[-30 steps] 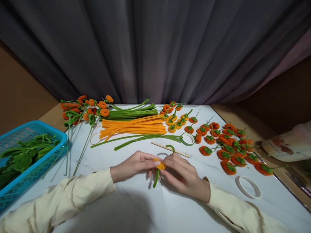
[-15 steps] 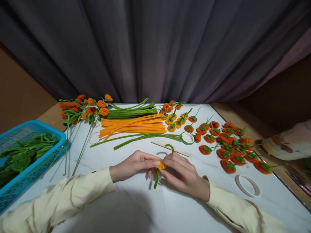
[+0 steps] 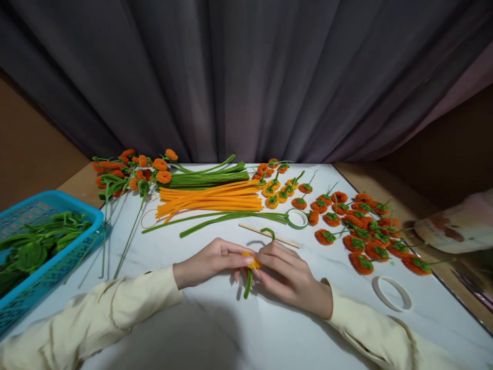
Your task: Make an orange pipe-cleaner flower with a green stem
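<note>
Between my two hands, low over the white table [image 3: 208, 318], is a small yellow-orange pipe-cleaner flower [image 3: 253, 261]. A green pipe cleaner [image 3: 248, 285] comes out of it, one end hanging down toward me and a curled end showing above my right fingers. My left hand [image 3: 219, 261] pinches the flower from the left with thumb and fingers. From the right, my right hand [image 3: 288, 275] is closed on the same flower, its fingers covering part of it. Just beyond my hands lies a thin wooden stick [image 3: 283, 240].
Orange pipe cleaners [image 3: 210, 199] and green pipe cleaners [image 3: 208, 179] lie in bundles beyond. Several yellow flower heads [image 3: 271, 201] and orange flower heads [image 3: 361, 263] spread rightward. Tape rolls [image 3: 297, 219] sit there too. At left stand stemmed orange flowers [image 3: 160, 164] and a blue basket [image 3: 94, 213] of green leaves.
Almost nothing differs. Both hands keep their hold on the yellow flower, and the whole view has shifted very slightly.
</note>
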A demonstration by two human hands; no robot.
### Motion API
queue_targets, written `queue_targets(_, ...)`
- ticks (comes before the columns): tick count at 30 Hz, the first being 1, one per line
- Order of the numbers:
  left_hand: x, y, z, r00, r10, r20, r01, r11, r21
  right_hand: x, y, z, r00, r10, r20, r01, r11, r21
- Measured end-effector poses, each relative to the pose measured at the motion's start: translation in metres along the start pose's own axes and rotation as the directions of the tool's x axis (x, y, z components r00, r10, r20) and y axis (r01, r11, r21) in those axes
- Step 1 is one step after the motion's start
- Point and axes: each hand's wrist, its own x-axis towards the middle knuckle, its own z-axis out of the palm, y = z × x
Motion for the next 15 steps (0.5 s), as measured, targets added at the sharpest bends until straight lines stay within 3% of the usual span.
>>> queue_targets(15, -0.0007, 0.0001, -0.0017, 0.999, -0.028, -0.033, 0.028, 1.000, -0.002, 0.0015, -0.0009, 0.0002, 0.991, 0.133, -0.012, -0.129, 0.979, 0.158)
